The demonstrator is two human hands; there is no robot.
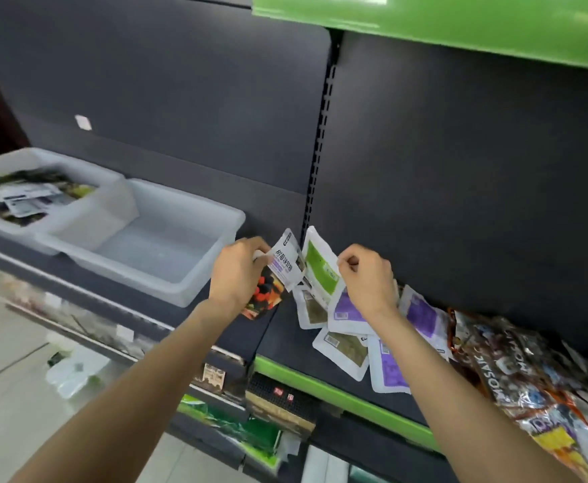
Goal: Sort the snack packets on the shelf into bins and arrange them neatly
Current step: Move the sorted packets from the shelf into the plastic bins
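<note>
Head view: each hand (238,270) (366,277) pinches a flat glossy pouch (285,263) (322,270).

I'm seeing white packets with purple and olive panels (350,329) lying overlapped on the dark shelf (362,388), a green-panelled packet (320,266) standing upright, and a berry-printed packet (278,273) tilting beside the empty translucent bin (167,245).

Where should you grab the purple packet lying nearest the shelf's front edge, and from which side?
Pinch the purple packet by its near bottom edge, coming from the front. It lies flat and that end seems to stick out over the shelf's green lip, so fingers could probably slip under there. Its top end is tucked under another packet.
</note>
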